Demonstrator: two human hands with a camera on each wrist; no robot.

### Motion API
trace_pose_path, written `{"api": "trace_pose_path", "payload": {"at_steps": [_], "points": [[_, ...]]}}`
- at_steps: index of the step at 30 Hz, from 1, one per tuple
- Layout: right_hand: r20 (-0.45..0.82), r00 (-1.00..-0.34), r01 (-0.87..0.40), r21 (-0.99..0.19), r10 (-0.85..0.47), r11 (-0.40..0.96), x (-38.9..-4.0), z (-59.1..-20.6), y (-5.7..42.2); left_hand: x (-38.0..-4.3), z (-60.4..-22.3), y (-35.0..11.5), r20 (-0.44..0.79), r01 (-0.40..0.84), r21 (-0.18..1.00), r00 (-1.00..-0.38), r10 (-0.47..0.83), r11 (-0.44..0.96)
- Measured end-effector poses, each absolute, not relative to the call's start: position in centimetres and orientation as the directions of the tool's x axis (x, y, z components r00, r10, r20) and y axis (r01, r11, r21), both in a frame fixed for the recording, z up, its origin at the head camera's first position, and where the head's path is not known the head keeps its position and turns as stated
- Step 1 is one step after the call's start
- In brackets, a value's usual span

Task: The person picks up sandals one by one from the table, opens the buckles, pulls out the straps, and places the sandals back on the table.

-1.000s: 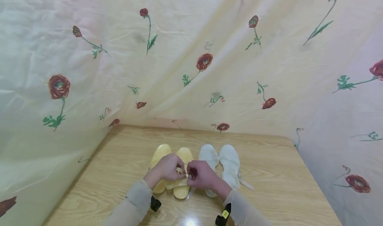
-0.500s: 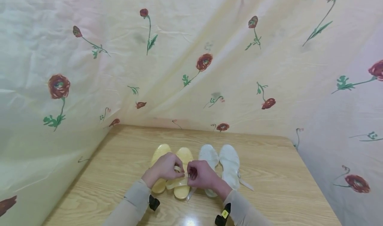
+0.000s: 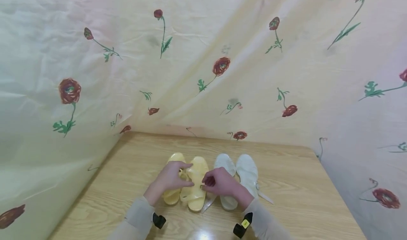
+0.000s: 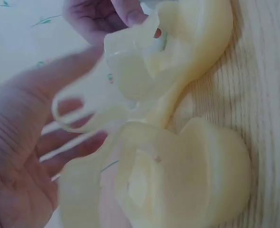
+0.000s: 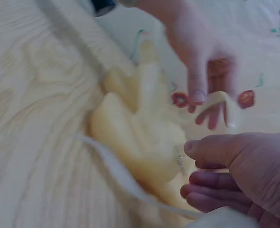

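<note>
Two yellow jelly sandals stand side by side on the table: the left sandal (image 3: 176, 157) is partly behind my left hand (image 3: 168, 178), and the right sandal (image 3: 200, 165) lies between both hands. My left hand's thumb and fingers are spread apart around a loose, curved yellow strap (image 5: 219, 98), without pinching it. My right hand (image 3: 222, 183) is beside the right yellow sandal, its fingers bent loosely. In the right wrist view its thumb and fingers are apart, close to a small metal buckle (image 5: 180, 162); whether they touch it, I cannot tell.
Two whitish sandals, a near one (image 3: 225, 161) and a far one (image 3: 247, 169), lie to the right, with a thin pale strap (image 3: 208, 204) trailing on the wooden table (image 3: 292, 183). Flower-printed cloth (image 3: 184, 56) hangs around the table.
Both hands were close together, pinching at the yellow strap and buckle. Now they have drawn apart, the left hand's fingers have spread and the right hand's have loosened. The head view has shifted slightly.
</note>
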State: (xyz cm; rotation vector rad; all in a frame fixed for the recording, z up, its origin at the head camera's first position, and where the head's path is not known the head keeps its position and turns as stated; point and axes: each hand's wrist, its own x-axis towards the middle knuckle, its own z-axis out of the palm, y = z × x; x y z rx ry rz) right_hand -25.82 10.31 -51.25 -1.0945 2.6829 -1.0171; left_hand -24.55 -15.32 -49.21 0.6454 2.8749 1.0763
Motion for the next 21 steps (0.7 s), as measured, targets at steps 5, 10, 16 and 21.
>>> {"api": "trace_pose_path", "payload": {"at_steps": [5, 10, 16, 21], "points": [[0.166, -0.851, -0.488, -0.603, -0.498, 0.631, -25.2, -49.6, 9.4, -22.2, -49.2, -17.4, 0.128, 0.186, 0.644, -0.982, 0.136, 0.742], [0.011, -0.904, -0.370, -0.518, -0.426, 0.771, -24.5, -49.0, 7.6, -20.7, -50.9, -18.9, 0.049, 0.128, 0.697, -0.990, 0.132, 0.705], [-0.081, -0.932, -0.262, -0.525, -0.354, 0.810, -23.7, -49.3, 6.1, -20.2, -52.7, -18.7, -0.001, 0.103, 0.736, -0.988, 0.154, 0.669], [-0.073, -0.929, -0.245, -0.613, -0.362, 0.752, -23.1, -50.0, 5.7, -20.3, -53.1, -18.3, 0.042, 0.098, 0.750, -0.994, 0.102, 0.655]]}}
